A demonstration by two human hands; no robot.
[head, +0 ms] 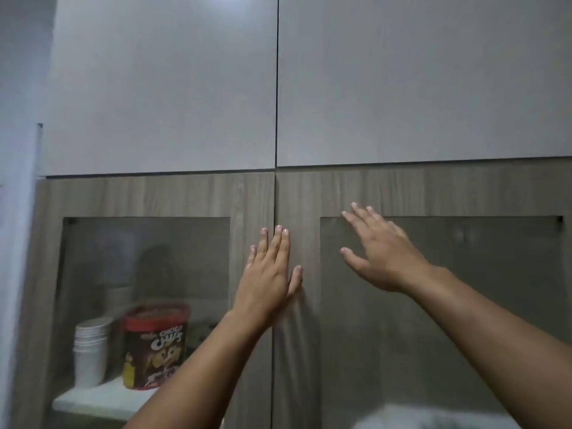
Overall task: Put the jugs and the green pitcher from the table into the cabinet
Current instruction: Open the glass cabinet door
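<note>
Jugs and green pitcher: nowhere in view — not told from this frame whether already shelved or back on the table.
Cabinet (309,193): two wood-framed glass doors, both shut, straight ahead of the palms.
Centre seam (274,351): ran vertically, under the left hand's fingers and just left of the right hand.
Left hand (269,274): flat and spread, gripping nothing, palm on the left door's inner stile.
Right hand (383,252): open, fingers splayed, holding nothing, over the right door's top inner corner — contact unclear.
Nearer hand: left, on the seam itself.
Inside, beyond the left hand: stacked white cups (91,348) beside a chocolate cereal tub (156,345).
Open room: judged free for both doors to swing outward.
</note>
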